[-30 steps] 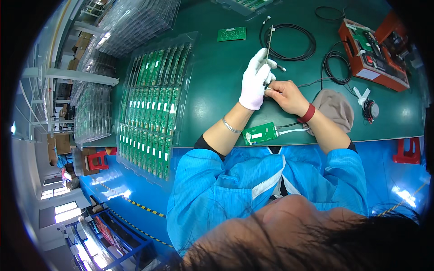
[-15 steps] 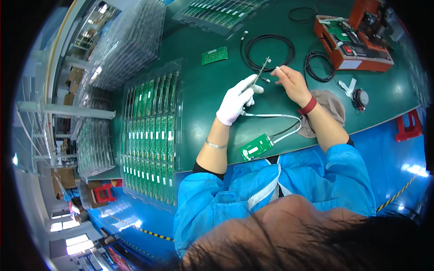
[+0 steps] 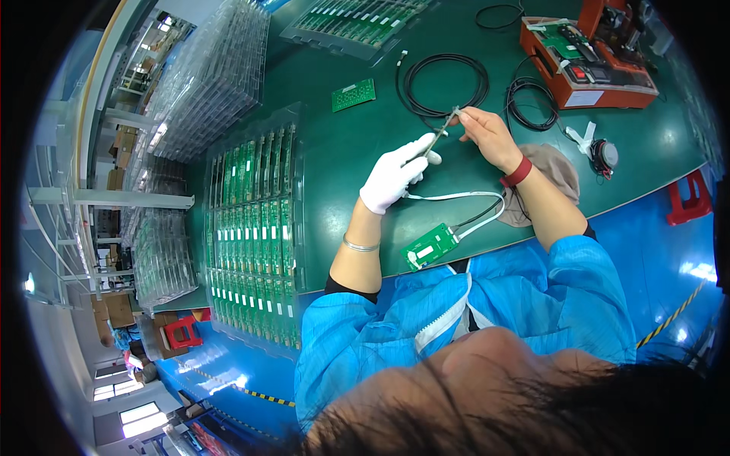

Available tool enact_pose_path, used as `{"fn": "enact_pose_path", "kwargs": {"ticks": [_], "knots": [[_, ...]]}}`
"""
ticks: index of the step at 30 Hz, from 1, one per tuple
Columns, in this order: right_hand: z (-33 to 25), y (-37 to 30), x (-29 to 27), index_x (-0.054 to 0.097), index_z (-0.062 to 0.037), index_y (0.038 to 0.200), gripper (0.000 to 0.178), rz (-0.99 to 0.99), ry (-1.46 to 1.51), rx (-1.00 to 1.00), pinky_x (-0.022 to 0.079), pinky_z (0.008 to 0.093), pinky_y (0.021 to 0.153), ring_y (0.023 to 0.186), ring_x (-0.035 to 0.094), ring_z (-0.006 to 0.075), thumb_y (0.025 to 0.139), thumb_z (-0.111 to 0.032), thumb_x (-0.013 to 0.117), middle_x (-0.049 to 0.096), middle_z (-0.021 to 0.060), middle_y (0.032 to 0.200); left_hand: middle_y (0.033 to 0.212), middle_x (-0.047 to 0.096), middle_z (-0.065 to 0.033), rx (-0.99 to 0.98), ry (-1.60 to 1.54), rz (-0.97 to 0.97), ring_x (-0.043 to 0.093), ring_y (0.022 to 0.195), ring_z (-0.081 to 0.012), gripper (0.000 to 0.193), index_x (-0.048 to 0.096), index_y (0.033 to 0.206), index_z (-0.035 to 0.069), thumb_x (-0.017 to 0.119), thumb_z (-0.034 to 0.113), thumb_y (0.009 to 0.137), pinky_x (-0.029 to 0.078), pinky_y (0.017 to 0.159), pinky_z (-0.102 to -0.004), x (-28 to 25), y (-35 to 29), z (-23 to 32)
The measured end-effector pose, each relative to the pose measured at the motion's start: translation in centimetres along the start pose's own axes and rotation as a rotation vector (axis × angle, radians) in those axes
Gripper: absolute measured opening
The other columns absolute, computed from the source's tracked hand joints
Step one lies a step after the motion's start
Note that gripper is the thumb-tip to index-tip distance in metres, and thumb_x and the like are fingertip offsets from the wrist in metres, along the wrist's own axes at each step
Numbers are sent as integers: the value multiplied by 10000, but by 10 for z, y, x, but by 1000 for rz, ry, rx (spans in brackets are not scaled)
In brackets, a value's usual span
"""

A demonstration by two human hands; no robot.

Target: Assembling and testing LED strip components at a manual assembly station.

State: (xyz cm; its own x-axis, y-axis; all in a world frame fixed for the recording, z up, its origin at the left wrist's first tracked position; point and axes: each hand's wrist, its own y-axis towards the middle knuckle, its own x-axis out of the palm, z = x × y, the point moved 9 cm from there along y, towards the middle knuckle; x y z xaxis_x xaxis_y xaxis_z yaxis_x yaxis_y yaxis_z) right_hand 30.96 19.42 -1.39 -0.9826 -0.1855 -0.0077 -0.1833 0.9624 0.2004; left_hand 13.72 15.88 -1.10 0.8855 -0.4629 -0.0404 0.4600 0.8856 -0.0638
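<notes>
My left hand [image 3: 394, 176], in a white glove, grips a thin circuit board [image 3: 436, 138] held up almost edge-on. At the board's far end, my bare right hand [image 3: 489, 138] has thumb and forefinger pinched together; what lies between those fingertips is too small to make out. A white cable [image 3: 449, 197] runs from beneath the gloved hand, curving round to a green circuit board [image 3: 430, 247] with a white part on it, near the table's front edge. A coiled black cable [image 3: 484, 82] lies just beyond both hands.
A clear tray [image 3: 297, 190] of green boards sits left, beside stacked clear trays [image 3: 217, 68]. One small green board [image 3: 354, 95] lies farther back. On the right are a red-orange fixture [image 3: 608, 97], another black coil [image 3: 532, 125], a round speaker-like part [image 3: 606, 156] and a tan cap [image 3: 561, 175].
My right fingertips have come up against the far end of the held board, from a small gap before. The board has tipped slightly toward them. The whole view has shifted a little.
</notes>
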Motion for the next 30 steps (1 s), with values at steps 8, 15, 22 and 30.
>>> {"fn": "enact_pose_path", "kwargs": {"ticks": [8,15,22,30], "knots": [[1,-11,24,654,-24,961,275,-49,-89,14,455,247,661,600,416,94,997,-219,462,485,-6,662,1074,700,-81,45,325,-20,579,759,-149,424,589,1297,14,586,144,894,483,730,-222,-15,-26,13],[-48,-84,77,604,2,1228,362,43,-549,-192,437,283,928,1055,582,213,1026,-220,403,629,117,1182,1114,678,-107,469,769,169,654,895,-305,437,602,1284,125,604,274,873,519,813,-347,-19,-126,21],[-8,-96,75,646,18,1140,328,-6,-330,31,489,244,757,829,594,151,1007,-240,493,665,89,1000,961,657,-75,353,1113,189,625,825,-283,410,629,1213,175,634,292,820,486,767,-368,-6,-160,27],[1,-95,64,661,34,1100,275,144,-45,155,497,219,726,786,601,135,976,-189,560,670,86,973,982,640,-69,325,1275,349,620,899,-262,339,653,1106,163,657,313,802,471,833,-381,-38,-172,28]]}}
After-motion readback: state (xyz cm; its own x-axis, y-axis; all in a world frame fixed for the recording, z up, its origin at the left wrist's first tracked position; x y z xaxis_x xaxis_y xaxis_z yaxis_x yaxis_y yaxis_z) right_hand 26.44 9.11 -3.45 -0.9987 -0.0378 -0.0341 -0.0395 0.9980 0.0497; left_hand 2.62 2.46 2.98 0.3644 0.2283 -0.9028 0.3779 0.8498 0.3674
